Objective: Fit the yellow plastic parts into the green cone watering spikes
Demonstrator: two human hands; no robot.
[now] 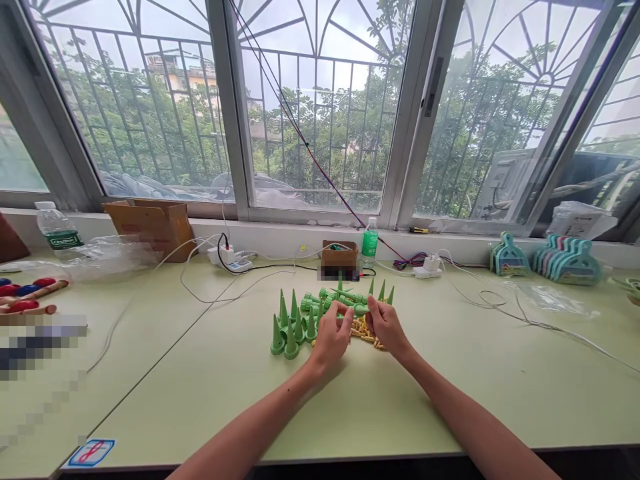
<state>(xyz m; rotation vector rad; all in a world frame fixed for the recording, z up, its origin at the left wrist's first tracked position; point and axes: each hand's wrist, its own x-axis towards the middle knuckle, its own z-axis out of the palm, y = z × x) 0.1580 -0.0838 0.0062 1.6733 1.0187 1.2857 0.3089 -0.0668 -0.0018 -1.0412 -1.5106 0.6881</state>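
Between my two hands is a small green plastic piece (361,311) with a rounded body. My right hand (389,325) pinches its right end between thumb and fingers. My left hand (333,331) is closed around its left end, and the fingers partly hide it. Several green plastic cones (291,344) stand upright just left of my left hand. Behind my hands lies a pile of green ridged cylinders (311,301), with more cones (382,292) upright behind my right hand. Small yellow pegs (367,331) are heaped on the table between and under my hands.
The pale green table (240,400) runs along the window. At its back stand a cardboard box (150,227), a small brown box (340,255), a bottle (370,241) and power adapters with loose cables (427,268). Pastel plastic scoop-like items (570,261) stand at right, red and blue pieces (30,291) at left.
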